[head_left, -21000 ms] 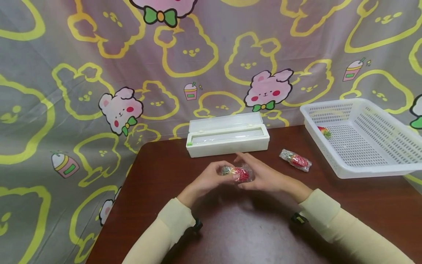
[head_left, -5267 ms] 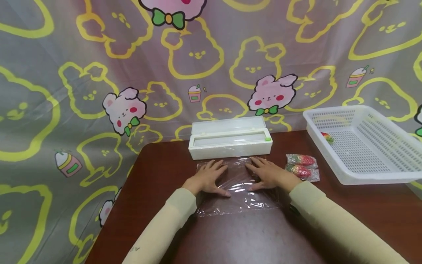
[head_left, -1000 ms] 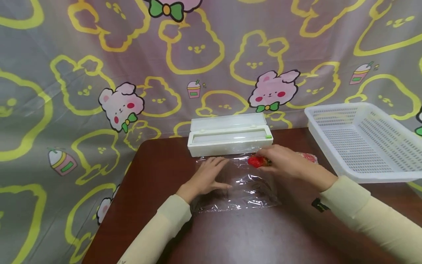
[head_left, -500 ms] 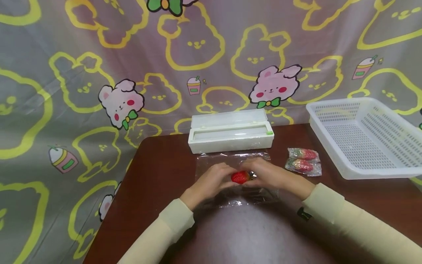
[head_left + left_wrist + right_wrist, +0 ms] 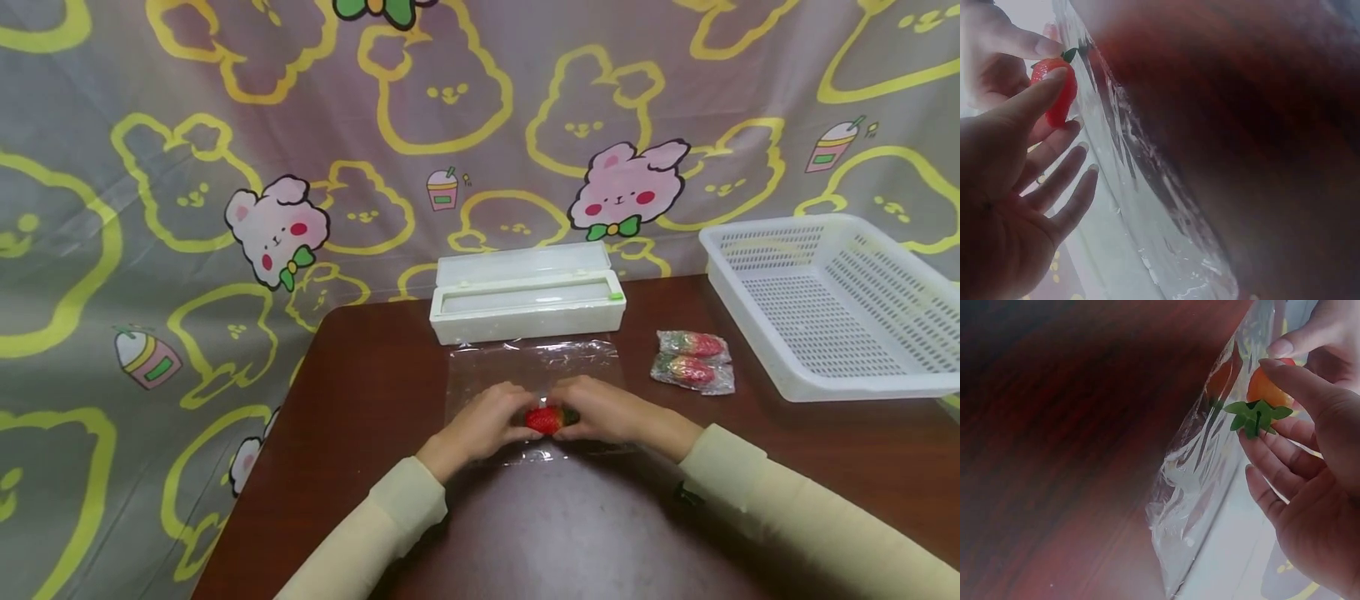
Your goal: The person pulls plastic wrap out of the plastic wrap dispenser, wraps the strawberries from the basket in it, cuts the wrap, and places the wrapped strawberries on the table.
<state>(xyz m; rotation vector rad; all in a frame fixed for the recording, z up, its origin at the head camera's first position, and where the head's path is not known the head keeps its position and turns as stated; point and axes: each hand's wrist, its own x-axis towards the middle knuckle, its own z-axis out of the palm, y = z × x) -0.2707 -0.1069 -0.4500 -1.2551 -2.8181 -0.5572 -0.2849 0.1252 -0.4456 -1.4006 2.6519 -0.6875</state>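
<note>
A red strawberry (image 5: 544,421) lies sideways between both hands, low over a clear sheet of cling film (image 5: 487,364) on the table. My left hand (image 5: 483,423) pinches its pointed end between thumb and index finger; in the left wrist view the other fingers reach out loosely. Thumb and fingers of my right hand (image 5: 609,412) hold the end with green leaves (image 5: 1257,417). The film's near edge, wrinkled and shiny in the right wrist view, runs just in front of the hands, and its middle is partly hidden under them.
Behind the film stands a white cling film dispenser (image 5: 528,321), lid up, green slider (image 5: 617,297) at its right end. Two film-wrapped strawberries (image 5: 692,369) lie to the right, beside a white perforated basket (image 5: 795,385). A patterned curtain (image 5: 465,92) hangs behind the table (image 5: 360,400).
Earlier both hands smoothed the film; the strawberry then lay in the basket. The right hand brought it over the film, the left joined, and both moved it toward the film's near edge.
</note>
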